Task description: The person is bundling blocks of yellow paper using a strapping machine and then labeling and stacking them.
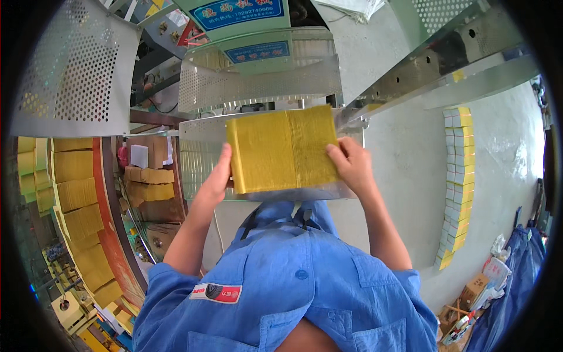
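Observation:
A thick stack of yellow paper (264, 154) is held level between my two hands, over a shiny metal tray (202, 167) in front of my body. Its left edge is rounded like a fold, and a crease line runs down right of its middle. My left hand (219, 173) grips the left edge, thumb upright along the side and the other fingers mostly hidden. At the right edge my right hand (353, 166) is closed on the stack, with its thumb on top and its fingertips out of sight underneath.
A machine with a perforated metal guard (258, 76) stands just beyond the tray. Another perforated panel (76, 76) is at the far left, above rows of yellow paper stacks (79, 193). A metal beam (434, 61) slants at the right. Bundled paper stacks (458, 182) line the floor.

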Motion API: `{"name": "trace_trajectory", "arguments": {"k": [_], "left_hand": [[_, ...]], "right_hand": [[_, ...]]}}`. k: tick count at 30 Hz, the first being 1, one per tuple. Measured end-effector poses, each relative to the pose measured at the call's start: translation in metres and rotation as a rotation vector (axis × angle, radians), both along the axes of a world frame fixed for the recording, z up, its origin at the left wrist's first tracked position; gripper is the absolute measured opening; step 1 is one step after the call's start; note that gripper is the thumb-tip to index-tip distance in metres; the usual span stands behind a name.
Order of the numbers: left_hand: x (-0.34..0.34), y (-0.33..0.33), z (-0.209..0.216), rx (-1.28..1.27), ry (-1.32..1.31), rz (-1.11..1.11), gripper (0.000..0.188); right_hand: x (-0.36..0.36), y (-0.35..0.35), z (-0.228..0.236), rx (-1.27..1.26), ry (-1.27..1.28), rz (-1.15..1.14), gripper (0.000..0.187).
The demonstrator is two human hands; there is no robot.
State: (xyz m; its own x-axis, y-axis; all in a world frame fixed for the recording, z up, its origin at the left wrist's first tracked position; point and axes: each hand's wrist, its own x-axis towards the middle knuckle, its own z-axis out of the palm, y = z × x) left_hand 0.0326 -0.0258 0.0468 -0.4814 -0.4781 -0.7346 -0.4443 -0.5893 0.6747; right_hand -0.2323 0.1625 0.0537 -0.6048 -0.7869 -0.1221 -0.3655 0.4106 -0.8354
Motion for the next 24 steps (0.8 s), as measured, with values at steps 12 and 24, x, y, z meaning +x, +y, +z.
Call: {"name": "trace_trajectory", "arguments": {"k": [12, 24], "left_hand": [[0.002, 0.012, -0.008, -0.465, -0.242, -0.088, 0.067], [0.012, 0.027, -0.061, -0.056, 0.484, 0.401, 0.051]], "right_hand": [[-0.002, 0.023, -0.040, -0.124, -0.554, -0.181, 0.029], [0.023, 0.008, -0.052, -0.462, -0.783, -0.200, 0.043]]}}
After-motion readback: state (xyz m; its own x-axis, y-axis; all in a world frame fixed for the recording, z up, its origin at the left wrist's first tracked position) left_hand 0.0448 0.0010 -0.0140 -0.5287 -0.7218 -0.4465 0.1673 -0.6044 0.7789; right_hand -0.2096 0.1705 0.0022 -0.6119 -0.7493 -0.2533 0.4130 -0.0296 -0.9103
